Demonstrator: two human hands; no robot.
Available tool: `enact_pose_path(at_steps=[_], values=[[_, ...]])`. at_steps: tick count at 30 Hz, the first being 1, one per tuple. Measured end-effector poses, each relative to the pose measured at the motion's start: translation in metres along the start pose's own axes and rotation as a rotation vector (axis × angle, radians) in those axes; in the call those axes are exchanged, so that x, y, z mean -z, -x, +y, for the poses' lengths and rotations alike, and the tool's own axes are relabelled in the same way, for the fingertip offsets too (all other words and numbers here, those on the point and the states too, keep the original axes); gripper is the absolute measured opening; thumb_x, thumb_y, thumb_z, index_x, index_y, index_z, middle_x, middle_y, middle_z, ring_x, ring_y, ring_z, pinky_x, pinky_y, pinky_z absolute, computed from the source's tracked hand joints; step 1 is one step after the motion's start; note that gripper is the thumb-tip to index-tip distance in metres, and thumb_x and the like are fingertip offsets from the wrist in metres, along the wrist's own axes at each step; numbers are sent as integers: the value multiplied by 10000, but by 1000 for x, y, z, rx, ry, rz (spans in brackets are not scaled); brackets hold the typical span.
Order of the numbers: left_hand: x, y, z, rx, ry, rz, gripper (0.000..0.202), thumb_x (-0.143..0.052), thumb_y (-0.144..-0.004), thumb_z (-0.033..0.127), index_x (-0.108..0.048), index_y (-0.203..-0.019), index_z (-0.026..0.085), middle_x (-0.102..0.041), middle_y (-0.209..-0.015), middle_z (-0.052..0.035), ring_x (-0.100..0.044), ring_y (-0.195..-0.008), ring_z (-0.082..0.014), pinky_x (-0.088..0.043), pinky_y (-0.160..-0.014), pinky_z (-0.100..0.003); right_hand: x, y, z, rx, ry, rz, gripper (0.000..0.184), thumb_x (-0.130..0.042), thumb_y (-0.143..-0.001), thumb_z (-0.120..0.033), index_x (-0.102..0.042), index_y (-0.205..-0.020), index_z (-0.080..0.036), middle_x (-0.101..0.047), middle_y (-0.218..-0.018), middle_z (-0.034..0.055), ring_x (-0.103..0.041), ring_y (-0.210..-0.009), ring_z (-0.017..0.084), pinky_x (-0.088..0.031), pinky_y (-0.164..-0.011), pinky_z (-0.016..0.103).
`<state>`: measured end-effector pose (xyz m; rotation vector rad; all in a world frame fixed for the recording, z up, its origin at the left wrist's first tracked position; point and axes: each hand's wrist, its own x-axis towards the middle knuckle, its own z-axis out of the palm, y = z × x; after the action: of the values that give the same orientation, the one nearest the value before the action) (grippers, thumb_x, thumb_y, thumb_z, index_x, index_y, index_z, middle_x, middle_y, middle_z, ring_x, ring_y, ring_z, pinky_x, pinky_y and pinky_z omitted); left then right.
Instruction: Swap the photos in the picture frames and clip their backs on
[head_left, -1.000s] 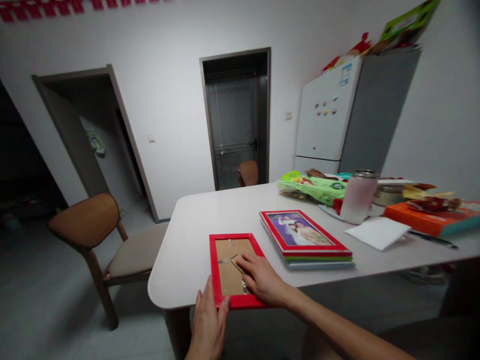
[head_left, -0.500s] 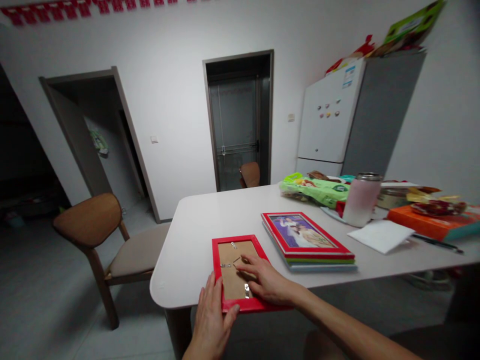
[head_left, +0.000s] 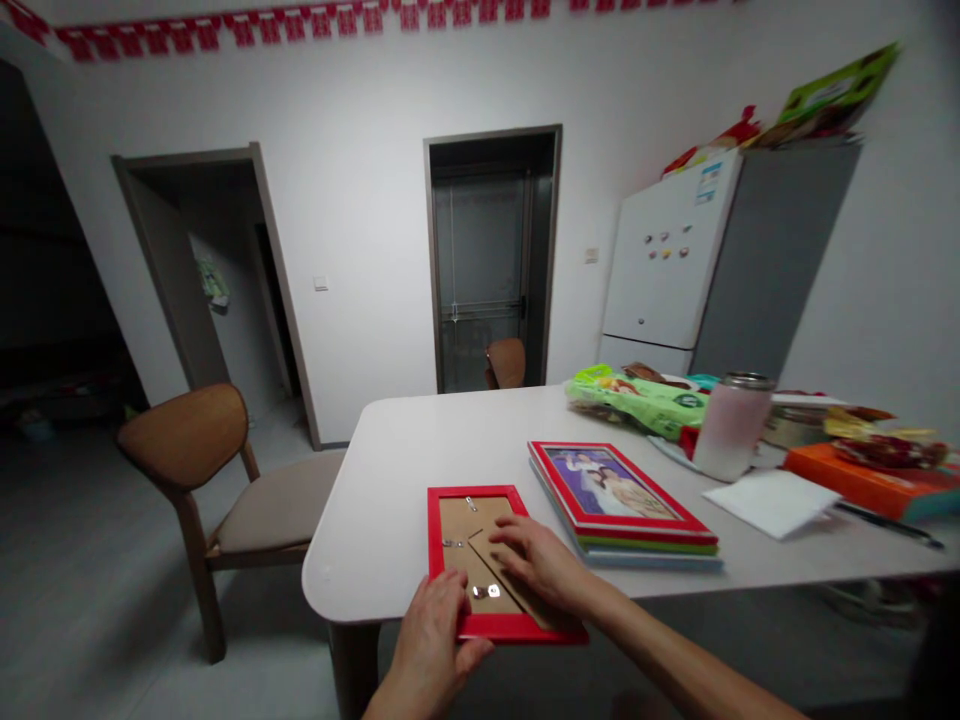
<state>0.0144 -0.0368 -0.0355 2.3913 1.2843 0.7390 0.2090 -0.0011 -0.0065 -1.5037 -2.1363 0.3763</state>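
We log, from the left: a left hand [head_left: 427,640], fingers laid over the lower rail of a red picture frame [head_left: 433,540]; whether it grips we cannot tell. The frame lies face down on a white table [head_left: 390,470], cardboard backing [head_left: 457,525] in place, metal clips [head_left: 470,503] showing; whether all are fastened we cannot tell. An open right hand [head_left: 536,562] presses the easel strut [head_left: 510,575]. Beyond, a stack of framed photos [head_left: 622,510] lies untouched.

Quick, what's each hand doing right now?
Left hand: on near edge of red picture frame, grip unclear.
Right hand: open, fingers on its cardboard backing.
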Motion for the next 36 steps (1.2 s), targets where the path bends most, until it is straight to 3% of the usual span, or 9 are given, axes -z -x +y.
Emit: enact_pose_path(at_steps=[2,6,12,18,22,28,36], values=[[-1,0,-1,1,-1,3,515,-643,-611,275,-484,-1089,167,-523,-1138,-110,-433,-1087,-259,-324,-947,-432,6,-4,10,-45,122,17,262,-443,-708,-218,-617,-901,-180,-571,-1014,84,-509,-932,176,-360,-819,274],[0,0,0,18,-5,-5,560,-643,-614,283,-459,-1121,131,-503,-1156,-132,-430,-1086,-259,-324,-949,-412,9,-10,24,-39,255,-46,199,-451,-648,-126,-640,-693,-171,-614,-776,74,-537,-776,169,-369,-711,247],[5,0,4,29,-3,-32,585,-645,-611,279,-450,-1133,101,-492,-1168,-149,-429,-1083,-264,-319,-951,-408,3,-18,30,-41,305,8,245,-406,-695,-134,-649,-686,-161,-591,-773,96,-506,-784,181,-349,-701,263],[2,0,2,40,24,-16,572,-646,-606,281,-459,-1124,127,-504,-1153,-136,-424,-1089,-266,-312,-953,-419,-3,-19,9,22,277,39,269,-374,-765,-213,-626,-845,-170,-581,-850,88,-494,-826,174,-346,-716,260],[2,0,4,44,27,-25,569,-640,-605,251,-453,-1127,123,-501,-1154,-137,-423,-1086,-265,-309,-953,-417,-23,-31,-17,89,187,-11,248,-405,-765,-259,-637,-750,-173,-583,-826,57,-512,-768,137,-351,-673,219],[8,-2,15,44,13,-32,582,-651,-578,207,-448,-1118,130,-538,-1098,-111,-466,-1027,-255,-334,-928,-425,-50,-52,-28,-10,233,29,232,-436,-739,-271,-641,-704,-171,-589,-747,57,-512,-697,138,-328,-621,230],[10,-2,16,63,-78,-104,563,-641,-616,245,-449,-1114,64,-511,-1134,-167,-425,-1092,-271,-277,-973,-442,-40,-62,-4,-239,323,138,348,-336,-787,-323,-616,-876,-136,-561,-913,134,-460,-886,231,-302,-717,322]])
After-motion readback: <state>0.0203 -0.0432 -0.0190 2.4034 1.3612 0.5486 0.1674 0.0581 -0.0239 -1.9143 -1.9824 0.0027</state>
